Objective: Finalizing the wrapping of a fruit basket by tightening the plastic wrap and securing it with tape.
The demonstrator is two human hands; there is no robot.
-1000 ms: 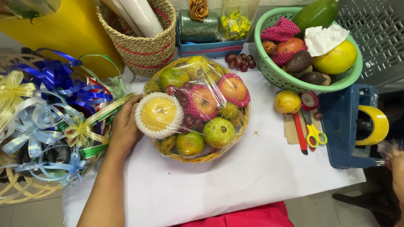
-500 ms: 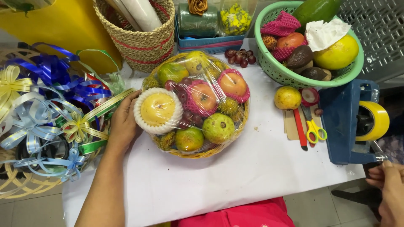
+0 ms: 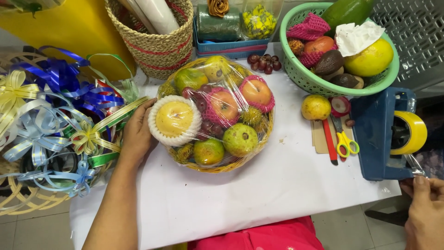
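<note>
On the white-covered table (image 3: pixel 259 194), the left hand (image 3: pixel 137 134) lies flat and unclenched against the left side of the film-wrapped fruit basket (image 3: pixel 215 113), while right of it the right hand (image 3: pixel 425 210) pinches clear tape at the blue tape dispenser (image 3: pixel 386 134), below a green plastic basket (image 3: pixel 314 83).

Your left hand (image 3: pixel 136 132) rests against the left side of the fruit basket (image 3: pixel 215 113) in the middle of the surface (image 3: pixel 259 194). Ribbons (image 3: pixel 55 115) lie to its left, a tape dispenser (image 3: pixel 388 134) to its right, with scissors (image 3: pixel 344 139) between. Your right hand (image 3: pixel 425 210) touches the dispenser's near corner.
</note>
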